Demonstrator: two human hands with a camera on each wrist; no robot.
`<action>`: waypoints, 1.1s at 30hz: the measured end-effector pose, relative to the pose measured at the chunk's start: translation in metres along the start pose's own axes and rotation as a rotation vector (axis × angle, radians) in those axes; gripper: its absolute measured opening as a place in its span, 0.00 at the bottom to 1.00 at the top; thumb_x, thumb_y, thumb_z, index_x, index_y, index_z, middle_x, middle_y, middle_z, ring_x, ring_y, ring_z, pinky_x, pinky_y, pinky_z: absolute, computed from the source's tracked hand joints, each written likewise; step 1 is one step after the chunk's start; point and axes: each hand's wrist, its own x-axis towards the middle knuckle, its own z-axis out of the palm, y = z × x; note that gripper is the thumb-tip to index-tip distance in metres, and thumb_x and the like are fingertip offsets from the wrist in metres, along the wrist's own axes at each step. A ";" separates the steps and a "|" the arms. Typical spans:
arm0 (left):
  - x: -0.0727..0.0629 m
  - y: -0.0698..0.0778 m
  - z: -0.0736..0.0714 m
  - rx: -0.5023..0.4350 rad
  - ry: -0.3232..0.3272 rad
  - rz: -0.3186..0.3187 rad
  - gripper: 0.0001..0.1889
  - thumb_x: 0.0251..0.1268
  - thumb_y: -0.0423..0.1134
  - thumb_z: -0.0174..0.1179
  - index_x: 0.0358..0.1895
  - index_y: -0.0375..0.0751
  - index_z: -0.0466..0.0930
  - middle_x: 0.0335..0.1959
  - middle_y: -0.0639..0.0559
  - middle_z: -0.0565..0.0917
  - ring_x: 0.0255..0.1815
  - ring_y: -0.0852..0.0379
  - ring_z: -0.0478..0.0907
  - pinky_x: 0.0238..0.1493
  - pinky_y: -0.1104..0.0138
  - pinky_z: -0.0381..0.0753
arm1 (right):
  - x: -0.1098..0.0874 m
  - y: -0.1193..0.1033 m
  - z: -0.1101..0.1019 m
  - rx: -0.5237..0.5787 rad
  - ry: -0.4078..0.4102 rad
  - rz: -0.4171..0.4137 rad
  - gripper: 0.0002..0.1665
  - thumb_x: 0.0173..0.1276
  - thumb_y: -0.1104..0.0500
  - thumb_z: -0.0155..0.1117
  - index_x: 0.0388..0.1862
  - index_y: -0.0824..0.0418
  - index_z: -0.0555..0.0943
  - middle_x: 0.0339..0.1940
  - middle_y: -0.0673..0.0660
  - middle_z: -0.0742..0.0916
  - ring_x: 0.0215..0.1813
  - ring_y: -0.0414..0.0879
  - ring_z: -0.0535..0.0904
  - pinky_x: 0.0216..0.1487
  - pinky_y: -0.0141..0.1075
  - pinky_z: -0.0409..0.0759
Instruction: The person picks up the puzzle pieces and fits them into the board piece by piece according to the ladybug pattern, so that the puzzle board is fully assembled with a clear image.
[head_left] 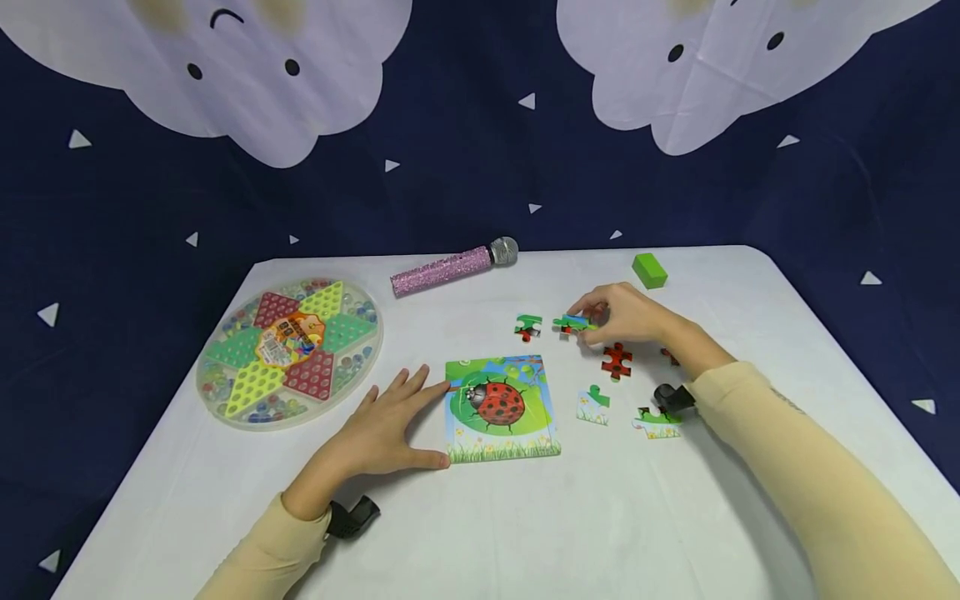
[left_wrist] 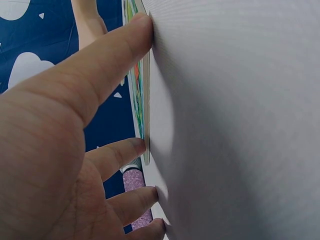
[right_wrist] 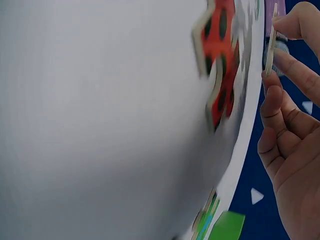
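Observation:
A square ladybug picture board [head_left: 536, 425] lies flat in the middle of the table. My left hand [head_left: 382, 429] rests at its left side, fingers spread and straight, with thumb and index fingertip touching the edge. My right hand [head_left: 628, 315] pinches a puzzle piece [head_left: 572, 322] with green and blue on it, raised above the table; the right wrist view shows that piece [right_wrist: 270, 52] edge-on between thumb and fingers. Loose pieces lie nearby: a green-and-red one [head_left: 528, 326], a red spotted one [head_left: 617, 361], a grassy corner [head_left: 592, 407] and another grassy one [head_left: 658, 423]. One more [head_left: 669, 357] is partly hidden behind the right forearm.
A round Chinese checkers board [head_left: 367, 350] with marbles under its cover stands on the left. At the back lies a pink glitter microphone [head_left: 450, 268], and a green block [head_left: 649, 271] sits behind the right hand. The white table [head_left: 480, 533] meets a dark blue patterned cloth [head_left: 465, 200].

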 end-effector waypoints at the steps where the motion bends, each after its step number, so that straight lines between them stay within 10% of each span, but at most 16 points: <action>1: 0.000 0.000 0.000 -0.001 -0.002 -0.002 0.56 0.55 0.66 0.78 0.85 0.54 0.63 0.89 0.37 0.53 0.89 0.28 0.47 0.79 0.21 0.46 | 0.001 -0.003 0.002 0.003 -0.002 -0.011 0.25 0.60 0.54 0.79 0.58 0.54 0.91 0.46 0.52 0.91 0.47 0.46 0.84 0.55 0.46 0.82; 33: 0.002 -0.002 0.002 0.002 -0.013 -0.012 0.56 0.55 0.66 0.78 0.86 0.56 0.62 0.90 0.39 0.51 0.90 0.30 0.45 0.81 0.23 0.45 | 0.024 -0.083 0.052 0.009 -0.121 -0.278 0.21 0.59 0.54 0.81 0.53 0.53 0.92 0.37 0.46 0.88 0.39 0.41 0.79 0.44 0.36 0.80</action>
